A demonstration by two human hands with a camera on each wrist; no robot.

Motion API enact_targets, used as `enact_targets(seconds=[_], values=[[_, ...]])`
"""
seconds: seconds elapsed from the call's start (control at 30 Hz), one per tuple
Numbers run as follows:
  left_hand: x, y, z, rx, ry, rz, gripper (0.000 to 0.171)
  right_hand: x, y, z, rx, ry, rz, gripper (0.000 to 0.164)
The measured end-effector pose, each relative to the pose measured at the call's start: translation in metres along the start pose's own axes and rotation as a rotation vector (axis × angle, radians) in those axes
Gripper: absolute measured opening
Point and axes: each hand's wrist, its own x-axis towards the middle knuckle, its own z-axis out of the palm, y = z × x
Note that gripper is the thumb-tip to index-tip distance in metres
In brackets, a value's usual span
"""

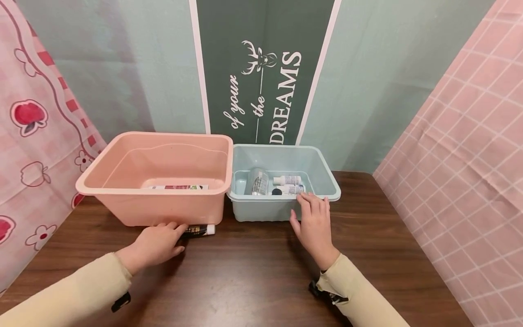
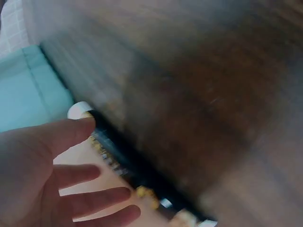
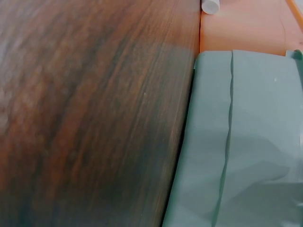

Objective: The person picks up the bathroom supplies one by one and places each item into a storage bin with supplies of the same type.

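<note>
A black tube (image 1: 198, 230) with a white cap lies on the table along the foot of a pink basin (image 1: 163, 206). My left hand (image 1: 157, 245) is at the tube's left part and hides it in the head view. In the left wrist view, the thumb and fingers (image 2: 106, 201) are fairly straight and spread close over the tube (image 2: 142, 170). My right hand (image 1: 316, 227) has its fingertips on the front rim of a light blue basin (image 1: 261, 211), thumb held apart. The right wrist view shows that basin's side (image 3: 255, 118) but not the hand.
Inside the blue basin are a clear bottle (image 1: 259, 181) and small white bottles (image 1: 291, 180). A white and red item (image 1: 180, 187) lies in the pink basin. Both basins stand side by side on the brown wooden table (image 1: 245, 281), before a green curtain (image 1: 163, 68).
</note>
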Motion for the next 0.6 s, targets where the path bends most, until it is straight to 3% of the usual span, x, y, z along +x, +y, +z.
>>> enact_targets(seconds=[0.2,0.6], values=[[0.001,0.001,0.015,-0.017,0.048,-0.027,0.056,0.000,0.001,0.002,0.006,0.036,-0.014,0.040],[0.004,0.002,0.024,-0.046,0.089,-0.033,0.041,0.000,0.002,0.002,0.003,0.044,-0.014,0.040]])
